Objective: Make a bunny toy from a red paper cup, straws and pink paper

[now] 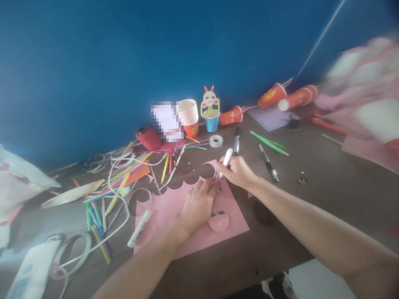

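My right hand (pixel 238 171) is closed round a white marker (pixel 226 162), its tip down at the upper right part of a pink sheet of paper (pixel 174 207). Scalloped cuts run along the sheet's far edge. My left hand (pixel 199 201) lies on the paper with its fingers extended, the fingertips close to the marker's tip and partly blurred. Just right of that hand, a rounded pink cutout (pixel 218 223) with two small blue pieces rests on the sheet. Another white marker (pixel 139 229) lies across the paper's left edge.
Behind the paper are a blue cup with a rabbit figure (pixel 212 120), stacked paper cups (pixel 190 120) and a tape roll (pixel 216 141). Black pens (pixel 268 162) and green straws (pixel 269 143) lie right. Straws and a white cable (pixel 127 207) clutter the left, beside a power strip (pixel 34 270).
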`<state>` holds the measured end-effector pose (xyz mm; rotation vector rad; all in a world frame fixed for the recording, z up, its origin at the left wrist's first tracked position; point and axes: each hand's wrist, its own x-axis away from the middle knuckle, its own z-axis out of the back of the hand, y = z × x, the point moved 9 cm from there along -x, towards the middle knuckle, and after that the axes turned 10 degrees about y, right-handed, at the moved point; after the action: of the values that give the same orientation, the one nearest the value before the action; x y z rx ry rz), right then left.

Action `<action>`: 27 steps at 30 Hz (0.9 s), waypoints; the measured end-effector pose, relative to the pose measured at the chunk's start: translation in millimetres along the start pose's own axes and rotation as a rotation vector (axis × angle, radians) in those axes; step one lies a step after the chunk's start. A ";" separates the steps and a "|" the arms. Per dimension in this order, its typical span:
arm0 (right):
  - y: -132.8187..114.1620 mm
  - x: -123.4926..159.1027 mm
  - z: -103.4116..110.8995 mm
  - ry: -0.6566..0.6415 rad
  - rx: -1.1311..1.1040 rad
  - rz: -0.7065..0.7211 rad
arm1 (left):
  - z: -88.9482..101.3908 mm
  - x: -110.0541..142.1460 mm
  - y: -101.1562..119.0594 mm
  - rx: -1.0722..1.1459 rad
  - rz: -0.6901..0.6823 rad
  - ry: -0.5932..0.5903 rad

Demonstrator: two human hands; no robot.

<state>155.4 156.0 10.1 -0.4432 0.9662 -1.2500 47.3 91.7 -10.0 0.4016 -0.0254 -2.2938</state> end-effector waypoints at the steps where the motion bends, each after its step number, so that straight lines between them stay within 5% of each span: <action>1: -0.1 0.0 -0.6 -0.006 0.005 0.004 | 0.1 0.0 -0.2 -0.001 0.002 0.003; 6: 5.0 -1.4 8.3 0.095 0.041 -0.040 | 0.8 0.4 0.0 0.006 -0.002 0.015; 11: -0.3 0.0 0.7 0.020 -0.006 -0.003 | 0.1 1.2 0.3 0.029 -0.001 0.005; 19: 4.2 -5.0 39.5 0.282 -0.011 -0.055 | 1.6 0.4 -5.5 0.078 0.034 0.066; 23: 4.9 -5.9 47.2 0.319 -0.140 -0.104 | 3.6 0.4 -13.9 0.197 0.094 0.089; 27: 4.3 -2.0 32.0 0.213 -0.425 -0.195 | 9.1 2.5 -28.0 0.400 0.212 0.169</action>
<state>183.7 152.3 25.2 -0.7608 1.4068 -1.2835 23.0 108.2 -6.1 0.7596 -0.4268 -2.0331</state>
